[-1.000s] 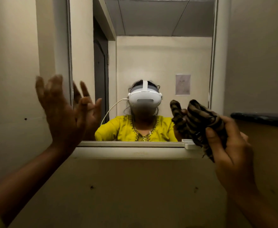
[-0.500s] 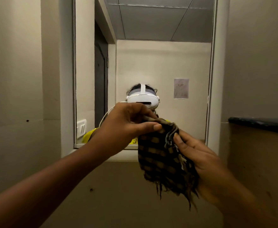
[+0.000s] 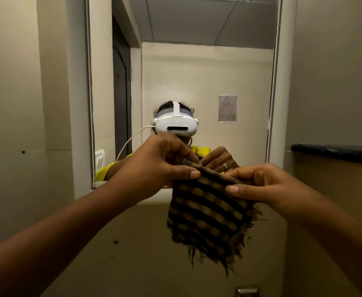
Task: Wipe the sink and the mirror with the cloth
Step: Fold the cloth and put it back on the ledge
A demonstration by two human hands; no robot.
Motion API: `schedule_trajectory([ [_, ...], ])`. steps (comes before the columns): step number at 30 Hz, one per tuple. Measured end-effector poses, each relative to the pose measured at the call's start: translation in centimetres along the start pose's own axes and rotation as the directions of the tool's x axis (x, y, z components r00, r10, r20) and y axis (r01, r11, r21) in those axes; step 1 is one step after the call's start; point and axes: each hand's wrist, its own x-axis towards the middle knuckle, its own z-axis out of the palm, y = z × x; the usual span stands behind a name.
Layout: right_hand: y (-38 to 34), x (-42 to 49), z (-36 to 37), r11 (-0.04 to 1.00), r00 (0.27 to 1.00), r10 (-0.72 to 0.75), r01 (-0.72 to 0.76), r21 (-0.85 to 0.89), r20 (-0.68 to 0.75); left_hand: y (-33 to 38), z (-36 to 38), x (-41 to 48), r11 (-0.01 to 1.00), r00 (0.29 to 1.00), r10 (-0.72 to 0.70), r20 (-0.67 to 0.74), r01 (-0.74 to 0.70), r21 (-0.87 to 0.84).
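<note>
Our checked cloth [image 3: 208, 213] hangs just before the lower edge of the mirror [image 3: 197, 71], top hem pulled flat, frayed end dangling below the sill [image 3: 120, 195]. Our left hand [image 3: 154, 166] pinches one top corner between thumb and curled fingers, our right hand [image 3: 268, 185] pinches the other likewise, both short of the mirror. We judge such light pinches by our hands could let a corner slip while we refold, dropping the cloth below the mirror
</note>
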Motion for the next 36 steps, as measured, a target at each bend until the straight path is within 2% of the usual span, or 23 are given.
schedule_trajectory([
  [3,-0.6,-0.7,-1.2,0.997,0.998,0.035,-0.031,-0.076,0.050,0.2,0.4,0.1,0.998,0.996,-0.033,0.086,0.029,0.048],
  [6,-1.3,-2.0,-2.5,0.991,0.995,0.068,-0.060,-0.120,0.069,0.5,1.7,0.6,0.982,0.986,0.013,0.164,-0.044,0.185],
  [8,-1.8,-2.9,-3.7,0.987,0.992,0.095,-0.084,-0.135,0.078,1.1,2.7,1.1,0.970,0.985,0.049,0.163,-0.086,0.229],
  [11,-2.5,-4.5,-6.4,0.974,0.985,0.152,-0.135,-0.181,0.084,2.9,4.6,2.2,0.987,0.976,0.035,0.216,-0.068,0.148],
  [15,-3.6,-6.3,-10.5,0.951,0.977,0.191,-0.160,-0.263,0.096,5.3,7.2,3.7,0.993,0.920,-0.094,0.380,0.115,-0.035],
  [18,-4.7,-7.6,-14.0,0.938,0.975,0.200,-0.161,-0.308,0.100,7.6,9.2,5.2,0.967,0.890,-0.121,0.440,0.207,-0.152],
  [20,-5.5,-8.8,-16.6,0.929,0.978,0.191,-0.154,-0.336,0.080,9.3,10.7,6.7,0.965,0.895,-0.098,0.435,0.192,-0.179],
  [23,-6.8,-10.1,-20.5,0.895,0.986,0.164,-0.140,-0.424,0.021,11.3,13.0,9.3,0.997,0.932,-0.012,0.364,0.040,-0.068],
  [26,-8.2,-10.9,-24.3,0.858,0.985,0.170,-0.166,-0.485,-0.036,13.5,15.3,12.1,0.994,0.957,0.010,0.291,0.022,-0.106],
  [30,-9.4,-10.3,-28.6,0.819,0.982,0.145,-0.186,-0.543,-0.119,15.9,17.4,15.6,0.998,0.985,0.036,0.171,-0.026,-0.058],
  [36,-7.9,-7.6,-32.7,0.727,0.958,0.026,-0.215,-0.653,-0.286,17.0,20.0,19.8,0.987,0.996,0.048,0.074,-0.036,-0.155],
])
